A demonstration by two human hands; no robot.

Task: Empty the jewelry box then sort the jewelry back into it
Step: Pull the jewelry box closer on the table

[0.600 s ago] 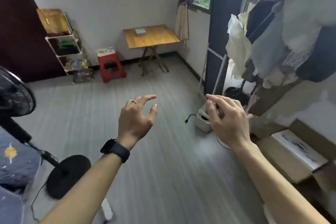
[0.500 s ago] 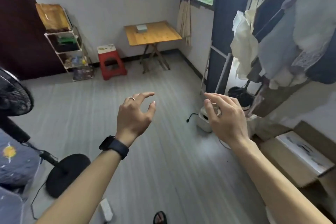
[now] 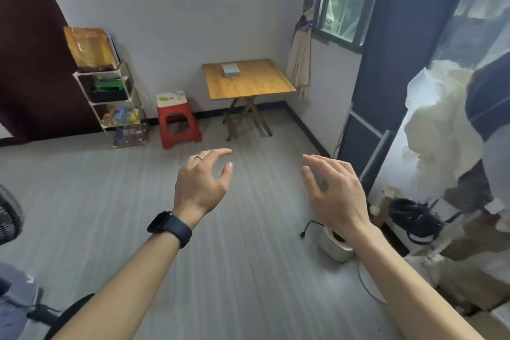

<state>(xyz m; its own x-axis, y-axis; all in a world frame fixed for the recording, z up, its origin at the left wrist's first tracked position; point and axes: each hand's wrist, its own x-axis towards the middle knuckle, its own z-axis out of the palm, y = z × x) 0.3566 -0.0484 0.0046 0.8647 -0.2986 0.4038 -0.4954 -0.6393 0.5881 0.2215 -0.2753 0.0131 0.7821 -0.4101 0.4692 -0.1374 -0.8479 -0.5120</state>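
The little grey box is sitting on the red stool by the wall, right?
Not quite. The head view shows the little grey box sitting on the wooden folding table by the wall, not on the red stool.

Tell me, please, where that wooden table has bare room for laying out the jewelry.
The wooden table is bare except for the small grey box near its back edge: free wood lies between the box and the near edge, and rightwards to the curtain side. The floor by the right wall is crowded with cables and clothes.
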